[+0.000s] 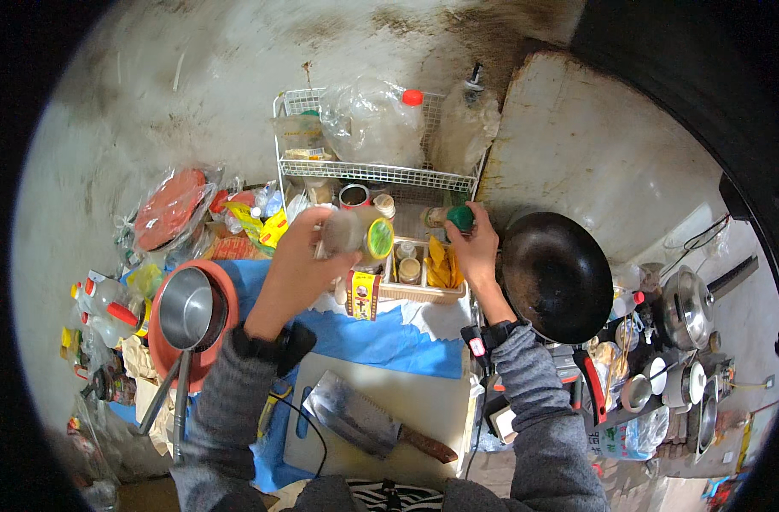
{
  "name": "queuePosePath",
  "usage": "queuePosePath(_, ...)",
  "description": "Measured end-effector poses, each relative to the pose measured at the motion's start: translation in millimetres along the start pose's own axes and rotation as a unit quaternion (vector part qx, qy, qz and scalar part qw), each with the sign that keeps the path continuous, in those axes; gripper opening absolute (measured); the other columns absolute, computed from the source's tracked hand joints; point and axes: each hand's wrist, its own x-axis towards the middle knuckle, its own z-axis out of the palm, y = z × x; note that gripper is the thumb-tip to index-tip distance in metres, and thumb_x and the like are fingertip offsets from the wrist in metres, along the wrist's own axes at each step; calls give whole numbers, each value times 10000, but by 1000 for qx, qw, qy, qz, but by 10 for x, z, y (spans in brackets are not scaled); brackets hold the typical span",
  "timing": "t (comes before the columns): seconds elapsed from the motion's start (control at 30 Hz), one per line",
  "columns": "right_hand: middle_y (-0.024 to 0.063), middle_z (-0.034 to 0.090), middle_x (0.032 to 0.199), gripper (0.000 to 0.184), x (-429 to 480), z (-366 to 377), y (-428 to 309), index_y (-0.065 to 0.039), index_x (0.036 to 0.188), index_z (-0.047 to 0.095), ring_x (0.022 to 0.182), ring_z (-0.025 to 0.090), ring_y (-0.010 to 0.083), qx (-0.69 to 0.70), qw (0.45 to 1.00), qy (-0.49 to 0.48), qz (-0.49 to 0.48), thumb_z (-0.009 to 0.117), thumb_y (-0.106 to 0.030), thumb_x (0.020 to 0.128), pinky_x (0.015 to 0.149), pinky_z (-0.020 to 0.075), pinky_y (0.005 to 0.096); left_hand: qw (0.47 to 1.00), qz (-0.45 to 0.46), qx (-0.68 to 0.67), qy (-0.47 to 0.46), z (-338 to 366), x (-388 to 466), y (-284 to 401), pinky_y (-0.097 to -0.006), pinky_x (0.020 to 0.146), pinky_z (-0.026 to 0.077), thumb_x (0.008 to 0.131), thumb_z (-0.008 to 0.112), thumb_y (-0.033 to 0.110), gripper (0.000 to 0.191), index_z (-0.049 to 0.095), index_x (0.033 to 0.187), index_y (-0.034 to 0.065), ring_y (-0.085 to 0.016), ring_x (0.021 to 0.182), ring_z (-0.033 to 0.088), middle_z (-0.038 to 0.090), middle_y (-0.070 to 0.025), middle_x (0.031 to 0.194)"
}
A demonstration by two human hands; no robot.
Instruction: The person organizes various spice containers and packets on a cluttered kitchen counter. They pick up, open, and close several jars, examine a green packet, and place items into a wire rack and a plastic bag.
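My left hand (306, 259) is around a blurred translucent container (341, 232) above the front of the shelf area. Right beside it is a jar with a yellow-green lid (380, 238); whether my fingers also touch that jar cannot be told. My right hand (478, 246) grips a small clear jar by its green cap (460, 219), tilted on its side. Between and below the hands, a compartmented plastic organizer (421, 293) holds small jars (409, 270) and a yellow packet (443, 265). A yellow box (363, 294) bearing writing stands at its left.
A cleaver (354, 413) lies on a white cutting board (306, 448) nearest me. A black wok (556, 278) is at the right, saucepans (186, 307) in a red basin (233, 294) at the left. Behind stands a white wire rack (377, 169) with plastic bags.
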Motion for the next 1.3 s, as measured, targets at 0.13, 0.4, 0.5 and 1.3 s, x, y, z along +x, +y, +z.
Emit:
queuePosePath(0.13, 234, 545, 1294, 544, 98, 56, -24, -32, 1348, 459, 1074, 601, 437, -126, 989, -70, -45, 679, -154, 866, 869, 522, 471, 962, 181, 204, -25, 323, 654, -364, -386, 878, 496, 681, 831, 127, 603, 548, 1199, 4, -305, 1021, 615, 618, -165, 1100)
queuePosePath(0.4, 187, 527, 1325, 518, 141, 27, -53, -24, 1332, 482, 1116, 576, 420, -241, 952, -183, -52, 672, -145, 865, 922, 499, 451, 922, 138, 319, -169, 905, 1180, -781, -465, 876, 488, 694, 786, 134, 503, 550, 1115, -10, -418, 1040, 581, 577, -229, 1073)
queuePosePath(0.5, 186, 530, 1321, 514, 176, 42, 80, -29, 1328, 493, 1114, 581, 412, -254, 947, -180, -80, 672, -146, 860, 908, 505, 454, 896, 123, 383, -185, 1101, 1244, -764, -467, 833, 516, 688, 780, 136, 514, 557, 1127, -10, -397, 1009, 615, 592, -195, 1075)
queuePosePath(1.3, 174, 666, 1046, 213, 117, 12, 314, -2, 1101, 670, 832, 673, 314, -96, 994, -60, 6, 566, -113, 953, 715, 536, 392, 832, 28, 466, -300, 1214, 1455, -1079, -458, 799, 563, 768, 739, 262, 349, 720, 999, 1, -374, 968, 682, 692, -216, 1047)
